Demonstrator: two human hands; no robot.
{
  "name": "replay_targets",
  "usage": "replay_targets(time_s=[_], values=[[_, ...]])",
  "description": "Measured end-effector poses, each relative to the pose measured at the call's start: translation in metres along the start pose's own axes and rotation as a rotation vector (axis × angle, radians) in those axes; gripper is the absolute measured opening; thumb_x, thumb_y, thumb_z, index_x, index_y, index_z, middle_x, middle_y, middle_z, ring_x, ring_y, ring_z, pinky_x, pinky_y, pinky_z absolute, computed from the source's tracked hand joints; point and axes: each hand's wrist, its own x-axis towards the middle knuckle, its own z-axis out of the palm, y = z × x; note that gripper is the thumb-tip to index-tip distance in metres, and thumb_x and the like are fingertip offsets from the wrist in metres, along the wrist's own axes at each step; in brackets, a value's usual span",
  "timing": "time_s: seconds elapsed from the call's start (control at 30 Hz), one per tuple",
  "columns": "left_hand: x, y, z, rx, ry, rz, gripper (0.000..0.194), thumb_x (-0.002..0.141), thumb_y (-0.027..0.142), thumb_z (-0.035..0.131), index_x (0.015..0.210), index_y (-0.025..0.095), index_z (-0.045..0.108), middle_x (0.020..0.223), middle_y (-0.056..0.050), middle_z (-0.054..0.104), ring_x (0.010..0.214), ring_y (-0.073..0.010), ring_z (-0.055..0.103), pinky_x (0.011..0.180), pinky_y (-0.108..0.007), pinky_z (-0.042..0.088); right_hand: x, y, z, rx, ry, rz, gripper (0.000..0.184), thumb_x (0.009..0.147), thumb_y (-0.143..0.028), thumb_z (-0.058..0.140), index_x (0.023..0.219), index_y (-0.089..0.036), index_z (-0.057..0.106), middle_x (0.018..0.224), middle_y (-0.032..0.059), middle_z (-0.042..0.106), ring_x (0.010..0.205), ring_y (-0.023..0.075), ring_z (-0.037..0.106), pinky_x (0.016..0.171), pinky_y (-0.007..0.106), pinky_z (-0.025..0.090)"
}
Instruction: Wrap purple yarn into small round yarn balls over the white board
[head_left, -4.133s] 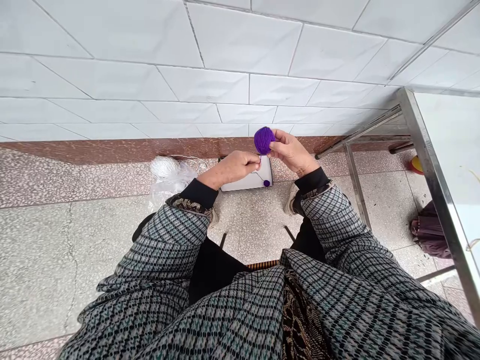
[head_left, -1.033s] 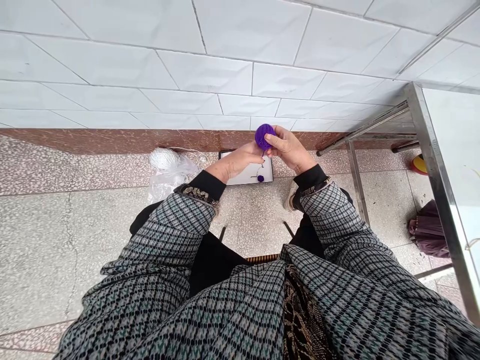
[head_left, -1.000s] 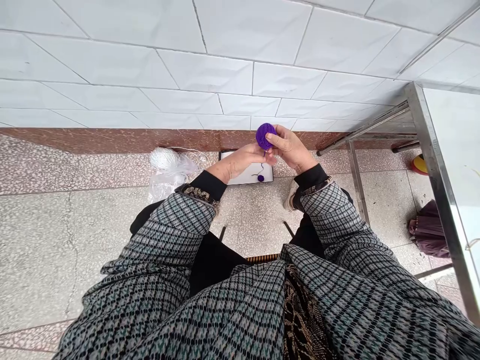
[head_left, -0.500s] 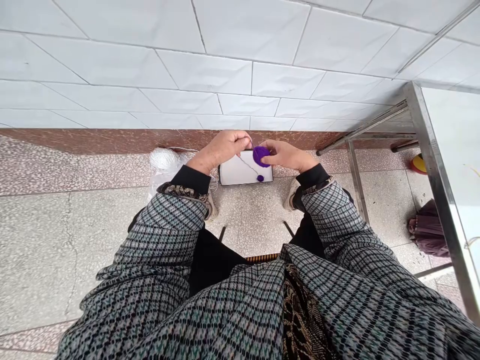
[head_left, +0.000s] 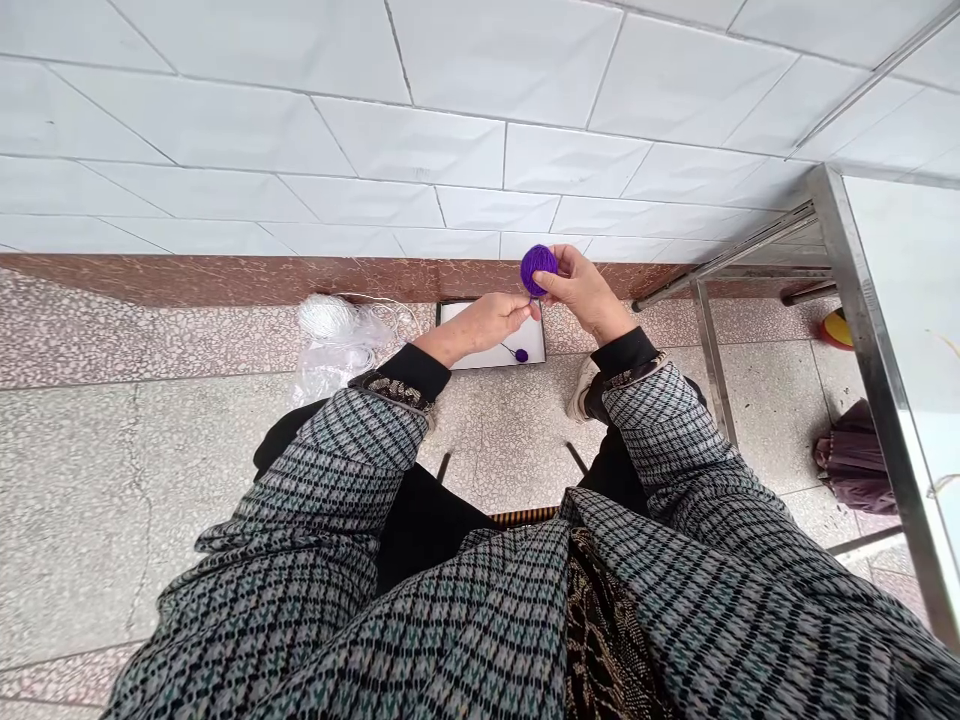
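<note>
A round ball of purple yarn [head_left: 539,270] is gripped by my right hand [head_left: 583,290], thumb across its front and fingers behind. Just below the ball, my left hand [head_left: 491,322] pinches the purple strand that comes off it. Under my hands, a shallow white box [head_left: 466,357] with a dark rim lies on the floor. Inside it, near the right end, rests a much smaller purple yarn ball [head_left: 521,355], and a strand runs from it up toward my left hand, which hides part of the box.
White yarn [head_left: 328,318] and a clear plastic bag [head_left: 322,372] lie on the floor left of the box. A tiled wall [head_left: 450,140] rises close ahead. On the right stands a metal-framed table [head_left: 862,300], with a dark maroon cloth item [head_left: 856,458] beneath it.
My right hand has raised the large ball up and slightly right. My left hand has moved from the ball's upper left to just below it, lower and further right.
</note>
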Motion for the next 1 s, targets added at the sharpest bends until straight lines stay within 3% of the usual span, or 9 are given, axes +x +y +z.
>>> replay_targets(time_s=[0.1, 0.17, 0.33, 0.5, 0.57, 0.67, 0.8, 0.93, 1.0], values=[[-0.004, 0.000, -0.002, 0.191, -0.039, 0.054, 0.027, 0.097, 0.029, 0.050, 0.092, 0.018, 0.074, 0.074, -0.004, 0.065, 0.066, -0.0165, 0.054, 0.071, -0.030, 0.041, 0.000, 0.001, 0.003, -0.241, 0.100, 0.057, 0.035, 0.083, -0.022, 0.079, 0.105, -0.020, 0.052, 0.099, 0.0040, 0.064, 0.083, 0.0163, 0.061, 0.068, 0.027, 0.053], [-0.005, -0.001, -0.007, 0.230, -0.045, 0.078, 0.026, 0.096, 0.031, 0.052, 0.087, 0.018, 0.073, 0.075, -0.004, 0.067, 0.066, -0.0165, 0.054, 0.070, -0.030, 0.040, -0.002, 0.000, 0.004, -0.339, 0.086, 0.106, 0.037, 0.081, -0.021, 0.083, 0.100, -0.020, 0.051, 0.093, 0.0031, 0.064, 0.079, 0.0163, 0.061, 0.065, 0.028, 0.052], [-0.007, 0.000, -0.027, 0.196, 0.129, 0.071, 0.025, 0.093, 0.033, 0.052, 0.082, 0.019, 0.070, 0.075, -0.004, 0.067, 0.070, -0.0164, 0.055, 0.070, -0.030, 0.040, -0.006, -0.003, 0.003, -0.223, -0.171, 0.234, 0.028, 0.091, -0.023, 0.081, 0.097, -0.021, 0.053, 0.079, -0.0002, 0.064, 0.055, 0.0103, 0.053, 0.050, 0.024, 0.047], [-0.008, -0.003, -0.043, 0.099, 0.221, 0.007, 0.023, 0.091, 0.031, 0.055, 0.081, 0.017, 0.071, 0.077, -0.004, 0.069, 0.076, -0.0171, 0.058, 0.076, -0.030, 0.045, -0.009, -0.005, -0.001, 0.017, -0.518, 0.163, 0.027, 0.089, -0.030, 0.086, 0.099, -0.017, 0.064, 0.077, -0.0015, 0.064, 0.057, 0.0078, 0.052, 0.051, 0.019, 0.047], [-0.006, -0.007, -0.041, 0.076, 0.250, -0.024, 0.022, 0.091, 0.030, 0.056, 0.082, 0.016, 0.071, 0.078, -0.004, 0.070, 0.078, -0.0181, 0.059, 0.077, -0.030, 0.046, -0.010, -0.007, -0.002, 0.157, -0.565, 0.118, 0.037, 0.085, -0.036, 0.089, 0.105, -0.017, 0.065, 0.082, -0.0014, 0.065, 0.060, 0.0073, 0.053, 0.053, 0.019, 0.048], [0.001, -0.012, -0.030, 0.039, 0.270, -0.045, 0.024, 0.092, 0.031, 0.056, 0.085, 0.015, 0.072, 0.084, -0.004, 0.073, 0.085, -0.0203, 0.063, 0.082, -0.031, 0.047, -0.011, -0.012, -0.002, 0.288, -0.427, 0.082, 0.049, 0.083, -0.044, 0.090, 0.114, -0.019, 0.061, 0.087, -0.0005, 0.065, 0.065, 0.0086, 0.056, 0.058, 0.021, 0.051], [0.005, -0.010, -0.009, 0.048, 0.209, 0.056, 0.022, 0.094, 0.025, 0.053, 0.091, 0.016, 0.073, 0.093, -0.005, 0.075, 0.091, -0.0207, 0.066, 0.089, -0.032, 0.049, -0.008, -0.014, -0.002, 0.299, -0.203, 0.050, 0.050, 0.086, -0.049, 0.086, 0.116, -0.021, 0.057, 0.086, -0.0003, 0.062, 0.072, 0.0123, 0.061, 0.064, 0.025, 0.055], [0.000, -0.004, -0.003, 0.167, 0.063, 0.197, 0.020, 0.094, 0.023, 0.054, 0.086, 0.018, 0.072, 0.091, -0.006, 0.074, 0.090, -0.0205, 0.067, 0.090, -0.034, 0.050, 0.000, -0.005, 0.001, 0.192, 0.003, 0.037, 0.037, 0.091, -0.036, 0.081, 0.109, -0.023, 0.051, 0.089, -0.0009, 0.061, 0.070, 0.0108, 0.060, 0.062, 0.022, 0.054], [-0.003, -0.002, -0.008, 0.185, 0.065, 0.226, 0.020, 0.094, 0.023, 0.054, 0.086, 0.018, 0.072, 0.091, -0.007, 0.073, 0.090, -0.0204, 0.067, 0.090, -0.034, 0.050, 0.002, 0.001, 0.002, 0.061, 0.054, 0.062, 0.033, 0.091, -0.024, 0.079, 0.105, -0.023, 0.049, 0.090, -0.0013, 0.062, 0.066, 0.0093, 0.057, 0.057, 0.020, 0.050]])
